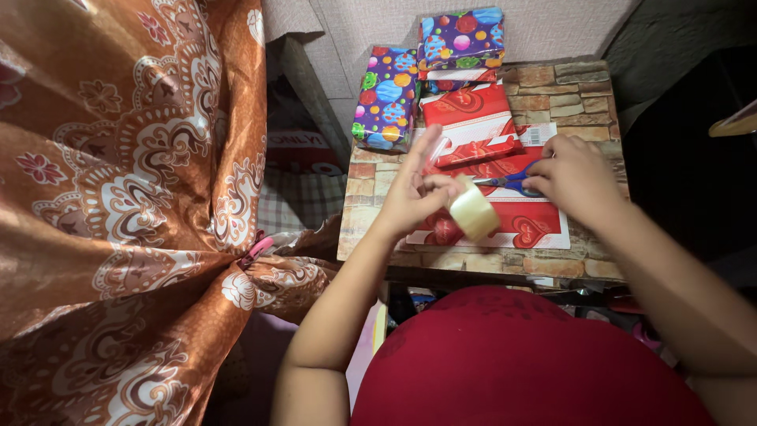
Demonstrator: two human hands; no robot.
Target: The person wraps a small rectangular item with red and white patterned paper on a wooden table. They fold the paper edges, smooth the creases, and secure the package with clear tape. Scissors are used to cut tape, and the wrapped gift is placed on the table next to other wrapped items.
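The left hand [414,193] pinches a roll of clear tape [473,209] between thumb and fingers, holding it just above the near part of a sheet of red heart-patterned wrapping paper [524,225]. The right hand [576,177] is closed around the blue handles of a pair of scissors [512,183], whose blades point left toward the tape roll. The sheet lies flat on a small table [568,95] covered in a stone-brick pattern. On the sheet's far part sits a parcel wrapped in the same red paper [473,126], with a white barcode label [538,136] just to its right. Behind it are two purple parcels with coloured balloons: one [386,95] at the table's far left corner, one [461,39] against the wall. An orange patterned curtain [118,197] hangs to the left.
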